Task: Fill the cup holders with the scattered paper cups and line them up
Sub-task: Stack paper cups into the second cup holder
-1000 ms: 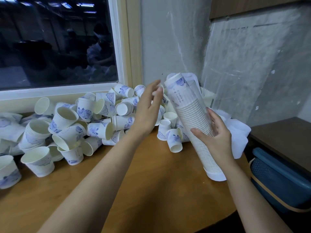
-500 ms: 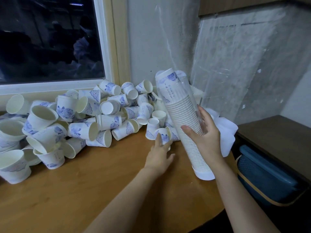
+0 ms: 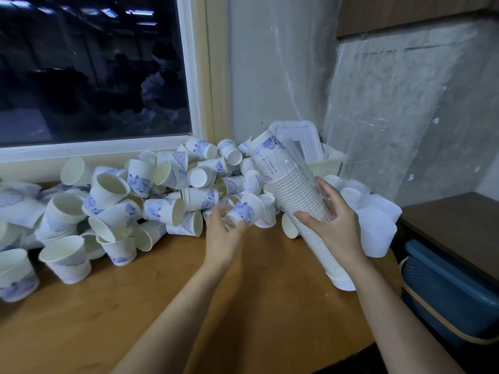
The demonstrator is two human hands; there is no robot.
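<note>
A clear tube cup holder [image 3: 294,195], packed with stacked paper cups, leans to the left with its white base on the wooden table [image 3: 167,298]. My right hand [image 3: 333,225] grips the tube at its middle. My left hand [image 3: 224,233] holds one white paper cup with blue print [image 3: 247,209], lifted just above the table and tilted, its rim toward the upper right. A big pile of scattered paper cups [image 3: 151,195] lies along the window sill to the left.
More clear and white cup holders [image 3: 375,220] lie in the corner behind the tube. A window [image 3: 91,68] runs along the back left. A blue basket [image 3: 442,290] sits below the table's right edge, under a dark shelf [image 3: 456,220].
My left hand dropped from the top of the tube to the cups by its foot and has picked one up. The tube in my right hand stays put.
</note>
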